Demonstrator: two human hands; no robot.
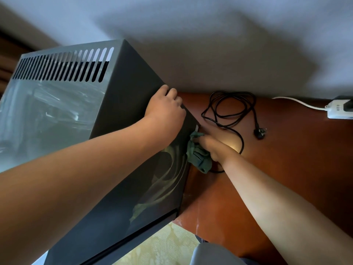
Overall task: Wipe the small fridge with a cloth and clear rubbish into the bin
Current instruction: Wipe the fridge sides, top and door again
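A small dark grey fridge (118,119) stands on a reddish wooden surface, its vented back panel turned up and to the left. My left hand (164,108) grips the fridge's upper right edge, fingers curled over it. Low beside the fridge's right corner, my right hand (212,146) holds a crumpled teal cloth (198,155) against the fridge's side. Pale wipe streaks show on the dark side panel below the cloth. No bin is in view.
A black power cord (229,109) with its plug (259,133) lies coiled on the wooden surface (296,159), right of the fridge. A white power strip (338,109) sits at the far right by the wall. Pale patterned carpet (162,243) lies below.
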